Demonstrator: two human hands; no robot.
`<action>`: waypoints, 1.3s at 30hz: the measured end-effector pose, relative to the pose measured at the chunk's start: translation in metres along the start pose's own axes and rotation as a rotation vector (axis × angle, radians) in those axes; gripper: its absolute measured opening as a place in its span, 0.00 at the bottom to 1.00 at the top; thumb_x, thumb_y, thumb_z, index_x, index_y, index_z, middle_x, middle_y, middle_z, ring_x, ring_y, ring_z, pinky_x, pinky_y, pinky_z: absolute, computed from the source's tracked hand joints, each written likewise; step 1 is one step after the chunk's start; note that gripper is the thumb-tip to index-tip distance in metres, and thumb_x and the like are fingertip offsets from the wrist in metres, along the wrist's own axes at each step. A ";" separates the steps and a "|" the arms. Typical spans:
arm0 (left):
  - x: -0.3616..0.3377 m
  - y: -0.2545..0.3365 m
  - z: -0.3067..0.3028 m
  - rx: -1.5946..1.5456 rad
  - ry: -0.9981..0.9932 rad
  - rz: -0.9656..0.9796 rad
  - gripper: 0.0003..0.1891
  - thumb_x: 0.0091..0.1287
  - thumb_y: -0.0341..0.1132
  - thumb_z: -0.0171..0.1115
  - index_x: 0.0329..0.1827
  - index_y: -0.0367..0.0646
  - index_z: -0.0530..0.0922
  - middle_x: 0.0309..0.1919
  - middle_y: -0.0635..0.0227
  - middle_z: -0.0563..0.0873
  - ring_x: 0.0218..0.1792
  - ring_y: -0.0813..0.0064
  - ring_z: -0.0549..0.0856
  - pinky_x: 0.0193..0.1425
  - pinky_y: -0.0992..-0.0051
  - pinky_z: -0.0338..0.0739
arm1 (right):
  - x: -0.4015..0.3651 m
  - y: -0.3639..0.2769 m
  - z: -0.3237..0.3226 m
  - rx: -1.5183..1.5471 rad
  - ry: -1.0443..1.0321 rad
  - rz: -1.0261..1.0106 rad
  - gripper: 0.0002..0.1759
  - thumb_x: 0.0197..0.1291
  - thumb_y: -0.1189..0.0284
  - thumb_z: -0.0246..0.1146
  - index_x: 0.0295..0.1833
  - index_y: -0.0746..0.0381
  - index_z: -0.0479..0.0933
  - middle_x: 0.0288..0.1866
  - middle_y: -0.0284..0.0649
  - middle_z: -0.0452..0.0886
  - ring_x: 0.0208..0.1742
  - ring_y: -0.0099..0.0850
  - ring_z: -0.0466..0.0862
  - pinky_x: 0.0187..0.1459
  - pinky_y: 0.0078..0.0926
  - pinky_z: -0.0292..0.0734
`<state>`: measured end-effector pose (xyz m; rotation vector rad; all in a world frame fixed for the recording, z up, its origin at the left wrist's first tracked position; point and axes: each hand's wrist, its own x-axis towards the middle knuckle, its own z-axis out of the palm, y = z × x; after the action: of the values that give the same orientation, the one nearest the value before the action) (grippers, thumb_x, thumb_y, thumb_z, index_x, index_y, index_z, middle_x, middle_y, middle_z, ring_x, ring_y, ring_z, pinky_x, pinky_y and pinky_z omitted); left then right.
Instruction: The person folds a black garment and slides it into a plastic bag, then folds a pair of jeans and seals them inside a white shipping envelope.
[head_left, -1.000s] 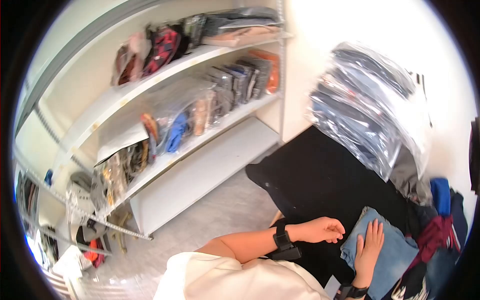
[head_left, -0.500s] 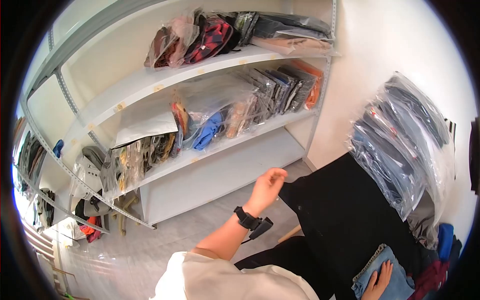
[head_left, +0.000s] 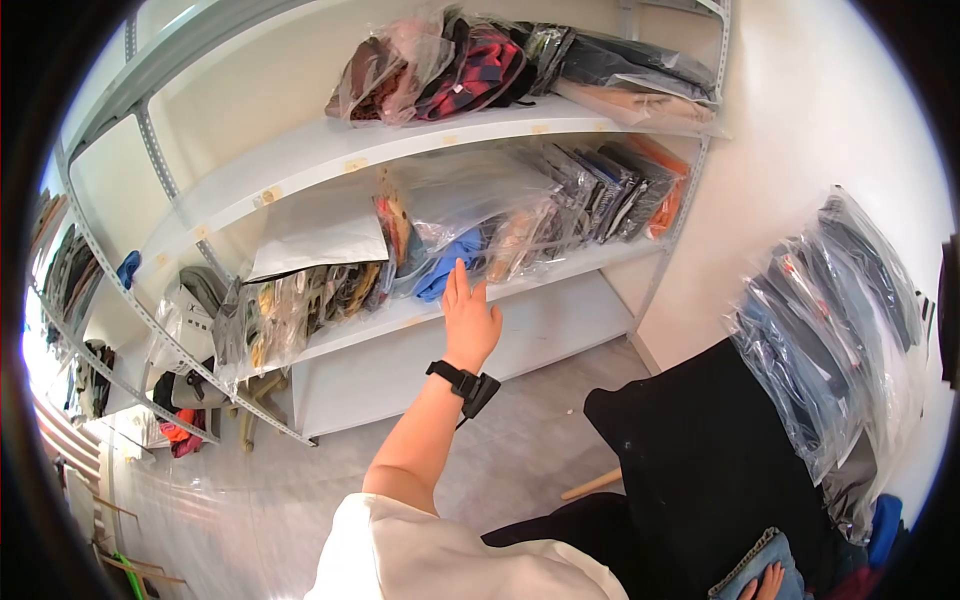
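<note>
My left hand (head_left: 468, 318) is stretched out towards the white shelving, fingers straight and apart, holding nothing. Its fingertips are right at a bagged blue garment (head_left: 447, 268) on the middle shelf (head_left: 380, 325). A black band sits on that wrist. Only the fingertips of my right hand (head_left: 771, 577) show at the bottom edge, resting flat on folded blue jeans (head_left: 750, 570).
The shelves hold many clothes in clear plastic bags, some upright in a row (head_left: 600, 190). A stack of bagged dark garments (head_left: 820, 340) leans at the right wall. A black-covered table (head_left: 690, 440) is below it. Grey floor lies between me and the shelving.
My left hand has left the table by the jeans and reached up and forward to the middle shelf. The view has swung left and up towards the shelving.
</note>
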<state>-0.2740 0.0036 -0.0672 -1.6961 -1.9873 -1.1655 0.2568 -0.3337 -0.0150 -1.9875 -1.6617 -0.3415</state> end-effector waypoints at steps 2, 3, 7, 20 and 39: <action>0.004 -0.008 0.004 0.071 -0.048 -0.002 0.22 0.54 0.28 0.65 0.54 0.31 0.78 0.75 0.42 0.55 0.74 0.43 0.58 0.73 0.49 0.57 | 0.000 0.001 0.001 -0.008 0.005 -0.016 0.17 0.71 0.71 0.57 0.58 0.71 0.77 0.61 0.59 0.77 0.65 0.55 0.74 0.68 0.46 0.67; 0.006 -0.012 0.004 0.113 -0.052 0.028 0.22 0.53 0.28 0.65 0.53 0.31 0.78 0.75 0.43 0.55 0.74 0.44 0.58 0.73 0.48 0.57 | 0.000 0.001 0.000 -0.020 0.012 -0.028 0.17 0.71 0.70 0.57 0.58 0.71 0.77 0.61 0.59 0.77 0.65 0.55 0.74 0.67 0.46 0.67; 0.013 -0.035 -0.004 0.189 0.019 0.036 0.21 0.52 0.28 0.65 0.51 0.32 0.80 0.76 0.44 0.56 0.75 0.46 0.58 0.74 0.48 0.54 | 0.002 -0.006 -0.002 -0.031 0.003 0.007 0.17 0.71 0.70 0.57 0.57 0.71 0.78 0.60 0.59 0.77 0.64 0.54 0.75 0.68 0.45 0.67; 0.055 -0.125 -0.082 0.689 0.076 -0.050 0.15 0.60 0.27 0.56 0.51 0.34 0.79 0.59 0.62 0.77 0.66 0.59 0.70 0.71 0.50 0.58 | -0.002 -0.004 -0.001 -0.043 0.037 0.019 0.17 0.71 0.68 0.57 0.57 0.70 0.79 0.60 0.59 0.78 0.62 0.54 0.76 0.66 0.44 0.69; -0.147 0.302 -0.102 -1.058 -0.680 0.878 0.28 0.58 0.17 0.53 0.66 0.27 0.68 0.70 0.49 0.68 0.64 0.53 0.76 0.64 0.66 0.75 | 0.010 -0.070 0.009 0.434 -0.095 0.018 0.22 0.54 0.71 0.69 0.55 0.63 0.79 0.52 0.45 0.83 0.54 0.46 0.80 0.58 0.37 0.72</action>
<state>0.0148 -0.1766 0.0175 -3.2910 -0.4162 -1.4221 0.1900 -0.3132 -0.0017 -1.7100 -1.6094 0.1171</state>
